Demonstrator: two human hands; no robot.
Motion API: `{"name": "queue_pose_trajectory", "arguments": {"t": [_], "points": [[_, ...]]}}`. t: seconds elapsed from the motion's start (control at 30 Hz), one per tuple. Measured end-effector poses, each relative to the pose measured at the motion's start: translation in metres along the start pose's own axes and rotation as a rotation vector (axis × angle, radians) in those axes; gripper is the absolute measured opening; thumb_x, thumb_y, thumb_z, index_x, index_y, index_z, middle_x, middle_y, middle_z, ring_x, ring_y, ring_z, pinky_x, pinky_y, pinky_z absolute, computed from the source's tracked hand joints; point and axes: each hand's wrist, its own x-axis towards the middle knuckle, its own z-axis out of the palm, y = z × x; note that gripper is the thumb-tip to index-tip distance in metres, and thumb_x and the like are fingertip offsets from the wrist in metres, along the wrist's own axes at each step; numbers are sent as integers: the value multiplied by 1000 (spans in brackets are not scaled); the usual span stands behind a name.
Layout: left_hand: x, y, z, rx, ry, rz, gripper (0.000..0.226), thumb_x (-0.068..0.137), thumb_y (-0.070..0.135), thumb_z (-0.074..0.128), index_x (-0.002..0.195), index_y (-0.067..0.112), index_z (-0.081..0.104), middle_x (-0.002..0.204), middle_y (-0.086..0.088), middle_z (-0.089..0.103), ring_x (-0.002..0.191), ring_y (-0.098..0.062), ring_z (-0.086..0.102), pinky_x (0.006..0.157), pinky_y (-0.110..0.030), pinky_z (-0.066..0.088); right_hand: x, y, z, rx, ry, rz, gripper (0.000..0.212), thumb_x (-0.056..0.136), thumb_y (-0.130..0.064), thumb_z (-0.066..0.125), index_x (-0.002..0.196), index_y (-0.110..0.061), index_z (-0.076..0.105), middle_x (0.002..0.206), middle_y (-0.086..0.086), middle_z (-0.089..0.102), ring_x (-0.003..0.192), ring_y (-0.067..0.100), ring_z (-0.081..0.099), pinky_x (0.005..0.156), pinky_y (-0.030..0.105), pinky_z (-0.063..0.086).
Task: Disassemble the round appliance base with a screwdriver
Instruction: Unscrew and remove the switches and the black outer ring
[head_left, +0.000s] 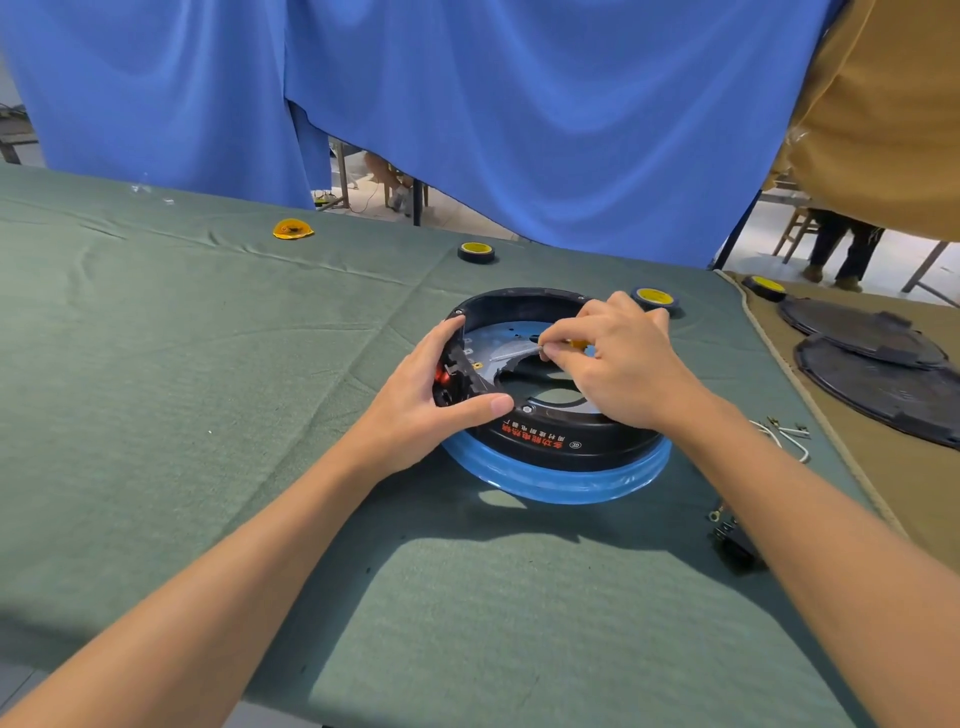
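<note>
The round appliance base (558, 441) is a black ring with red and white lettering and a blue lower rim, lying on the green cloth at centre right. My left hand (434, 387) grips its left rim, thumb along the near edge, beside a red switch part. My right hand (621, 364) reaches over the ring and pinches a small screwdriver (522, 352), whose metal shaft points left and down onto the silver plate inside. Most of the orange handle is hidden in my fingers.
Two black round covers (872, 364) lie on the tan cloth at right. Yellow-cored tape rolls (476, 252) (655, 299) sit behind the base, a yellow piece (293, 229) further left. Loose white wires (789, 434) and a black part (732, 538) lie right of my forearm. Blue curtain behind.
</note>
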Motion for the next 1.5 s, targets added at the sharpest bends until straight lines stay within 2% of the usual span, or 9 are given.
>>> {"name": "queue_pose_trajectory", "arguments": {"t": [0.5,0.63,0.77,0.9,1.07,1.2,1.3,1.37,1.5], "points": [[3,-4,3,-4,-23,6,117,56,82,66,151,30,22,150,7,40,138,-20,39,112,-48,33,7,-2,3,17,-151,-104,25,97,-25,51,107,-40,67,85,-13,50,93,13,36,74,39,22],[4,-5,3,37,0,13,120,55,86,62,151,28,22,151,7,38,138,-18,37,113,-47,32,8,-3,1,93,-184,-129,25,97,-18,53,111,-30,70,68,-29,48,83,-12,36,64,28,24],[3,-5,3,25,7,25,119,55,85,63,151,29,22,149,9,40,137,-17,38,113,-47,33,8,-4,2,7,-178,-109,25,97,-31,50,112,-43,65,80,-22,52,90,5,38,79,44,33],[2,-4,3,-1,30,18,119,53,83,68,150,30,25,147,8,43,135,-14,42,112,-44,35,4,-4,-3,-45,-160,-117,25,97,-35,47,113,-44,64,92,-11,56,96,15,46,81,42,36],[-1,-5,-1,-17,9,93,94,60,68,76,140,37,38,141,9,47,130,-10,47,111,-41,39,-15,-10,-9,-159,185,43,21,97,-35,47,100,-35,68,88,-4,62,95,24,50,79,41,34],[-2,-4,6,211,107,89,89,58,82,62,132,35,47,149,0,36,139,-13,32,117,-38,29,-42,-23,5,-110,521,275,21,96,-31,49,97,-28,70,83,-1,62,87,27,51,71,38,32],[-6,-3,12,463,171,199,101,65,88,45,141,22,45,159,-1,15,147,-12,7,118,-32,14,-44,-21,13,-156,601,358,21,97,-27,49,95,-25,70,83,1,61,85,28,49,72,39,29],[-7,-1,12,534,164,237,103,68,86,45,143,17,42,160,0,16,148,-10,1,121,-34,12,-38,-13,11,-228,612,381,19,95,-19,51,95,-21,70,84,4,61,85,29,48,70,38,25],[-9,0,9,667,181,338,102,67,81,51,142,11,45,150,-1,38,145,-16,21,119,-37,23,-26,1,6,-353,486,446,22,96,-17,47,101,-19,68,93,8,61,92,32,47,70,39,23]]}}
